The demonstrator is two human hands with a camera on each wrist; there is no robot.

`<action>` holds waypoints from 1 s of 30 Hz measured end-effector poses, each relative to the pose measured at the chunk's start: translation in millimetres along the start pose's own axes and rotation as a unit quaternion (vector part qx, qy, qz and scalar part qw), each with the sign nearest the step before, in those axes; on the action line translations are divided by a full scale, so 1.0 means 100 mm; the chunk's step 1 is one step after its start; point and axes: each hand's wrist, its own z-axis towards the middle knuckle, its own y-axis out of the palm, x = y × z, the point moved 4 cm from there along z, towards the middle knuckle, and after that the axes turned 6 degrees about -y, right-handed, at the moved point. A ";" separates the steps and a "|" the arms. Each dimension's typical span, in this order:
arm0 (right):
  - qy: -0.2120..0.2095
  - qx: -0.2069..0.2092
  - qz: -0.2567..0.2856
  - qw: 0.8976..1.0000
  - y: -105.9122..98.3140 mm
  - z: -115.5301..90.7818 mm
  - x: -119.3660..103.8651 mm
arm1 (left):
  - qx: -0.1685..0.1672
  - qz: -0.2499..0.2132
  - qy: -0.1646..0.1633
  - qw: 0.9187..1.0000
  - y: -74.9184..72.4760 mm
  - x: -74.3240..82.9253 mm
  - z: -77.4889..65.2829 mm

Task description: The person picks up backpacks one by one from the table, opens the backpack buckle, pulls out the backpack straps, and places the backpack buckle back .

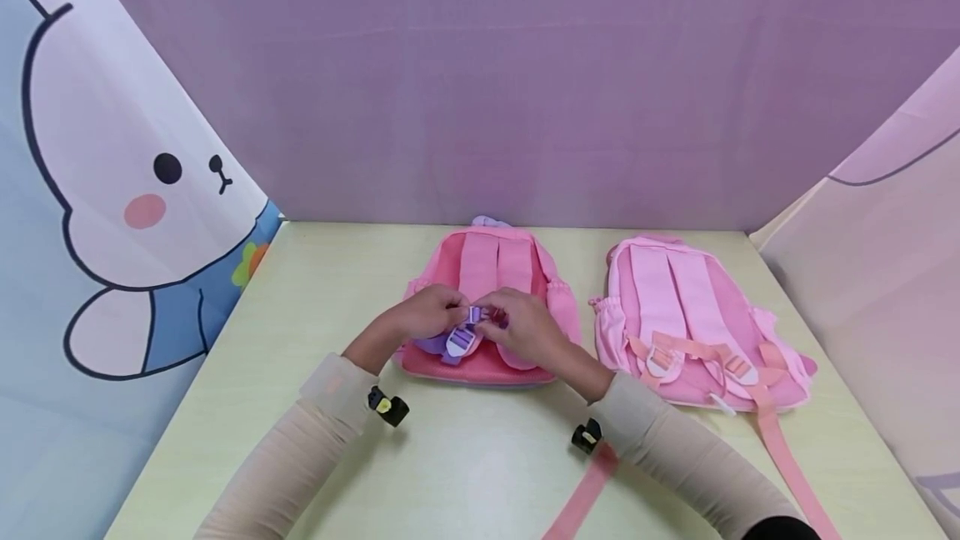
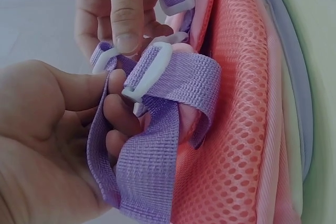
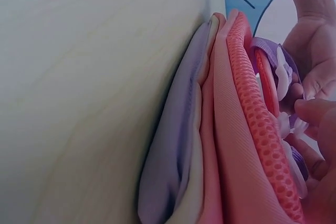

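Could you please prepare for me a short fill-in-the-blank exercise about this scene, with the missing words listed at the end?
1. The left hand holds a ____ webbing strap.
2. The buckle in the middle of the left wrist view is ____ in colour.
3. In the head view, the untouched backpack lies to the ____ of the backpack at which both hands work.

Missing words: purple; white; right
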 end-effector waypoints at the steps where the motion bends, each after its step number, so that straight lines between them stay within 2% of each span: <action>1: 0.000 -0.001 0.002 1.000 0.00 0.00 0.00 | -0.002 -0.002 0.000 1.000 0.00 0.00 0.00; 5: 0.005 -0.003 0.003 1.000 -0.02 0.00 0.00 | -0.011 -0.017 -0.002 1.000 -0.02 0.02 -0.02; 11: -0.004 0.002 0.001 1.000 -0.04 0.00 -0.03 | -0.023 -0.024 0.011 0.999 -0.01 0.04 0.00; 19: -0.017 -0.010 -0.005 1.000 -0.02 -0.01 -0.04 | -0.057 -0.047 0.004 0.997 0.00 0.00 -0.03; 30: -0.016 0.003 -0.012 1.000 -0.06 0.00 -0.03 | -0.043 -0.036 -0.031 0.998 -0.06 0.01 -0.10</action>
